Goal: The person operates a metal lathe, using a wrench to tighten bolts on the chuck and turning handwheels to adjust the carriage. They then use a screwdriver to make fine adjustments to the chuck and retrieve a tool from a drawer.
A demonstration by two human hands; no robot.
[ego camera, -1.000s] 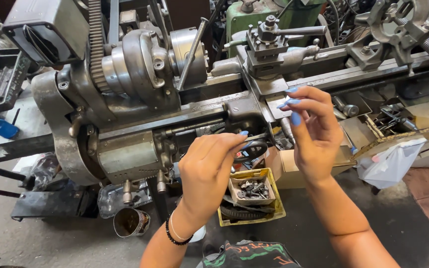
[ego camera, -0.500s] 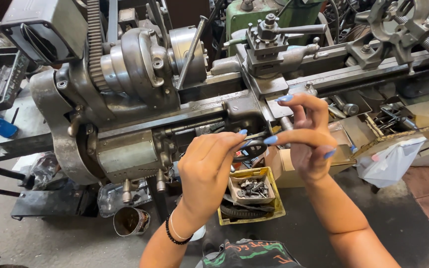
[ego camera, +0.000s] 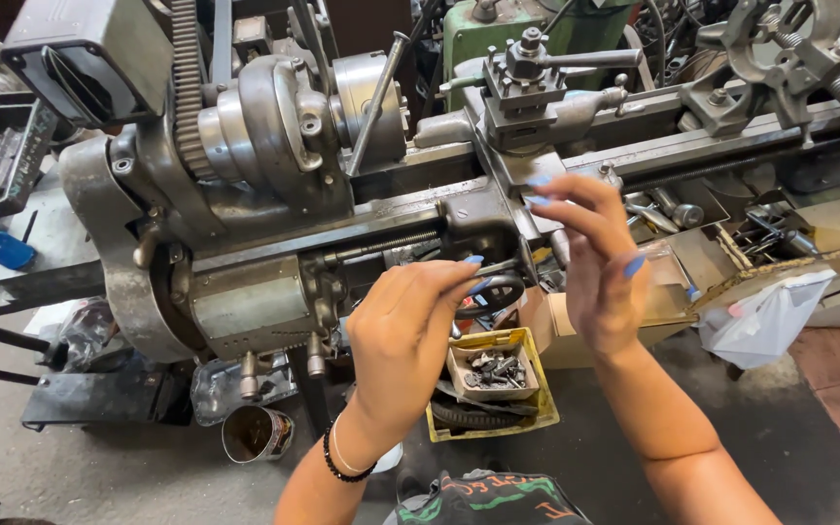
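Lathe [ego camera: 362, 194] fronts both raised hands: left [ego camera: 405, 335] pinches a thin rod [ego camera: 500, 266], right [ego camera: 595, 258] spreads open.

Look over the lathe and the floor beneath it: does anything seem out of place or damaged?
Below the lathe, a rusty can and a yellow tray of loose metal parts sit on the floor. A white plastic bag hangs off the cardboard edge.

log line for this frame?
left hand: pinching thin metal rod | right hand: open, beside it | behind: grey metal lathe
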